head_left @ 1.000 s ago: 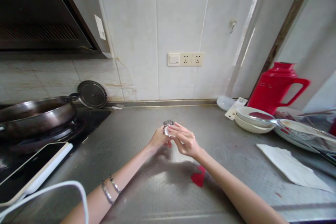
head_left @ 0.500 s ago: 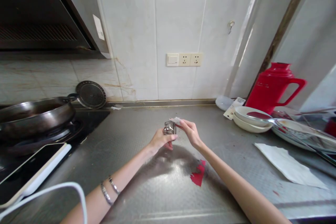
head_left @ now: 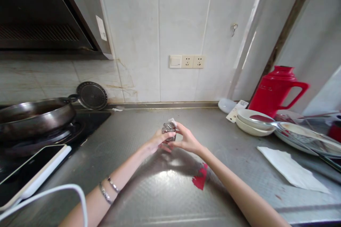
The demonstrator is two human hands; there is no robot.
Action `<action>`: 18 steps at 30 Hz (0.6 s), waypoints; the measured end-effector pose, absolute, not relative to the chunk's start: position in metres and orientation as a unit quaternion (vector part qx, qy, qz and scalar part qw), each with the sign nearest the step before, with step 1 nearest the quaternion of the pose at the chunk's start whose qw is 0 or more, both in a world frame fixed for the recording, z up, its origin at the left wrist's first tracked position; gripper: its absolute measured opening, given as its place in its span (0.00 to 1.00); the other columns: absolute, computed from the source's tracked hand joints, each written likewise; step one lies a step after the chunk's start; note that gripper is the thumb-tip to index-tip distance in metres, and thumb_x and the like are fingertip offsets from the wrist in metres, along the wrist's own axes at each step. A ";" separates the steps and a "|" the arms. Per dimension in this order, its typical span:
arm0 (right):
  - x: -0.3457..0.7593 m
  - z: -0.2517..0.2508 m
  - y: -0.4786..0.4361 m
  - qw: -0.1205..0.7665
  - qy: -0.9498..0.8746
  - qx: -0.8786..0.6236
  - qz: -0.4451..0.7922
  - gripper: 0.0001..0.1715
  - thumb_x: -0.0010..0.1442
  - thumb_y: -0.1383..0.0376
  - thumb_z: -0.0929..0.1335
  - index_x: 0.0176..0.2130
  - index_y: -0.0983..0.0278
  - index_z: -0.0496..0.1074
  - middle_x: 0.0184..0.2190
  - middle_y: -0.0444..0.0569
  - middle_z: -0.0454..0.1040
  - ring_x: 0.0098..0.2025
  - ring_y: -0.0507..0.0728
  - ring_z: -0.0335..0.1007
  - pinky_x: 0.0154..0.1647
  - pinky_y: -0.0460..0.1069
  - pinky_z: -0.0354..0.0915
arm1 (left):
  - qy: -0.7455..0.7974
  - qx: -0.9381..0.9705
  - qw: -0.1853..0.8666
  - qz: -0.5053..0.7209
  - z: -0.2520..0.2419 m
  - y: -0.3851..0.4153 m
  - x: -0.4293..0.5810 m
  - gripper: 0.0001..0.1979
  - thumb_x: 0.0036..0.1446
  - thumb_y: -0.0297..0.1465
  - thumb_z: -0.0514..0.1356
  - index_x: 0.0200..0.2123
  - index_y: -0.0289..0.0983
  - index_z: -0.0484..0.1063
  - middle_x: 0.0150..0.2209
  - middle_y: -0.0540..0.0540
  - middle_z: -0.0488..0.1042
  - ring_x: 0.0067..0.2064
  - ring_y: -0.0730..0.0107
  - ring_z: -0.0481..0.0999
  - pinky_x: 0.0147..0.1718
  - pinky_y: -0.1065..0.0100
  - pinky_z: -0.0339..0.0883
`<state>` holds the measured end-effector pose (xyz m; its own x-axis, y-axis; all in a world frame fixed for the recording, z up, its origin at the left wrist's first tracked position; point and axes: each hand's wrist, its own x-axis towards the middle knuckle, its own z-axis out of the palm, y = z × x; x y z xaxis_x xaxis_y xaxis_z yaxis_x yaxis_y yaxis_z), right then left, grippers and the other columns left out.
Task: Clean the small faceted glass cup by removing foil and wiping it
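Note:
In the middle of the view, above the steel counter (head_left: pixel 128 127), my left hand (head_left: pixel 159 139) is closed round a small, dark, shiny see-through object that looks like glass (head_left: pixel 168 127). Its exact kind cannot be made out. My right hand (head_left: pixel 188 139) curves round the right side of the same object, thumb low and fingers high. A small piece of white tissue (head_left: pixel 172 121) is pinned by the right fingers against the object's top edge. Below the right wrist a torn scrap of red paper (head_left: pixel 199 178) lies flat on the counter.
A steel pan (head_left: pixel 37 115) sits on the stove at left, near a phone (head_left: pixel 32 173) with a white cable (head_left: pixel 66 187). At right are stacked bowls (head_left: pixel 254 127), plates (head_left: pixel 295 140), a red thermos (head_left: pixel 274 90) and a white paper napkin (head_left: pixel 291 170).
Both hands have shifted slightly left with the glassy object. My right hand has gone from pinching the tissue at the top to wrapping its thumb and fingers round the object's side.

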<state>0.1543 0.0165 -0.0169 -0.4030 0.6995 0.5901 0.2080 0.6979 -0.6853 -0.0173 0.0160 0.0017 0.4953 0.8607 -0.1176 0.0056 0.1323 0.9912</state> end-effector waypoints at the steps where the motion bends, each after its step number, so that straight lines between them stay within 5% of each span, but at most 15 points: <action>1: 0.154 -0.019 0.018 0.467 -0.798 -0.289 0.248 0.47 0.45 0.66 0.75 0.60 0.58 0.59 0.57 0.53 0.64 0.57 0.62 0.63 0.57 0.58 0.63 | 0.381 0.579 0.645 0.322 0.003 0.015 -0.017 0.25 0.47 0.42 0.65 0.46 0.34 0.71 0.31 0.44 0.75 0.26 0.67 0.76 0.21 0.69 0.72; 5: 0.154 -0.024 0.020 0.477 -0.792 -0.295 0.241 0.46 0.45 0.65 0.75 0.60 0.59 0.59 0.55 0.54 0.66 0.55 0.61 0.65 0.55 0.57 0.65 | 0.383 0.591 0.643 0.301 0.005 0.012 -0.016 0.26 0.47 0.43 0.66 0.47 0.34 0.71 0.27 0.45 0.74 0.26 0.67 0.76 0.21 0.70 0.71; 11: 0.151 -0.017 0.019 0.526 -0.711 -0.319 0.341 0.33 0.45 0.63 0.75 0.50 0.64 0.68 0.47 0.52 0.73 0.46 0.59 0.72 0.50 0.55 0.68 | 0.337 0.610 0.648 0.306 -0.001 0.017 -0.018 0.34 0.44 0.46 0.67 0.52 0.36 0.65 0.36 0.41 0.74 0.29 0.66 0.76 0.23 0.68 0.71; 14: 0.150 -0.011 0.019 0.548 -0.637 -0.340 0.422 0.29 0.45 0.60 0.75 0.46 0.65 0.69 0.43 0.52 0.76 0.43 0.59 0.74 0.45 0.54 0.70 | 0.344 0.665 0.563 0.350 -0.009 0.023 -0.015 0.45 0.39 0.42 0.71 0.59 0.38 0.55 0.46 0.38 0.72 0.41 0.59 0.76 0.36 0.60 0.73; 18: 0.147 0.000 0.014 0.549 -0.585 -0.382 0.459 0.26 0.45 0.56 0.74 0.42 0.67 0.72 0.38 0.51 0.78 0.37 0.59 0.75 0.38 0.51 0.71 | 0.394 0.731 0.334 0.446 -0.022 0.027 -0.014 0.63 0.28 0.37 0.75 0.65 0.38 0.44 0.58 0.33 0.61 0.61 0.48 0.60 0.58 0.49 0.55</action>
